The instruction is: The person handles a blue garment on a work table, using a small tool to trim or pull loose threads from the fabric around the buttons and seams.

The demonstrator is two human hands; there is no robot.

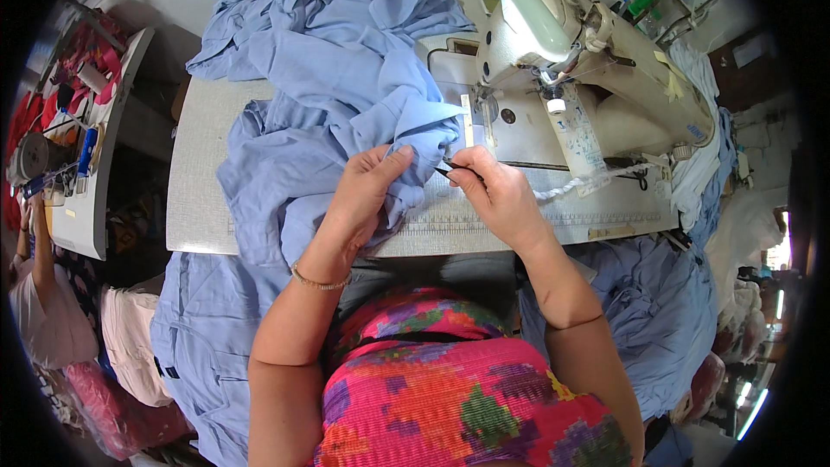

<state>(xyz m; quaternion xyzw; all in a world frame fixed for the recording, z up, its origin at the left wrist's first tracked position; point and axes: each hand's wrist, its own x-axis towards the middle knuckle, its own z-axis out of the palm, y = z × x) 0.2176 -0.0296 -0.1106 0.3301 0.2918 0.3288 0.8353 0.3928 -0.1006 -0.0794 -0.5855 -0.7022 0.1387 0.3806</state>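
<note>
Light blue cloth (pixel 346 86) lies bunched over the sewing table, in deep folds. My left hand (pixel 367 190) is closed on a gathered edge of it, thumb and fingers pinching the fabric. Close beside it, my right hand (pixel 497 195) grips small black thread snips (pixel 444 169), their dark tips pointing left at the cloth. Most of the snips is hidden inside my fingers. A white twisted cord (pixel 575 184) runs from by my right wrist toward the machine's base; whether it is tied to the snips is hidden.
A sewing machine (pixel 596 43) stands at the right, its needle area just beyond my right hand. More blue cloth hangs below the tabletop (pixel 203 156) on the left (pixel 207 337) and right (pixel 640 311). Far left, another person's arm (pixel 41 242) reaches to a second table (pixel 82 216).
</note>
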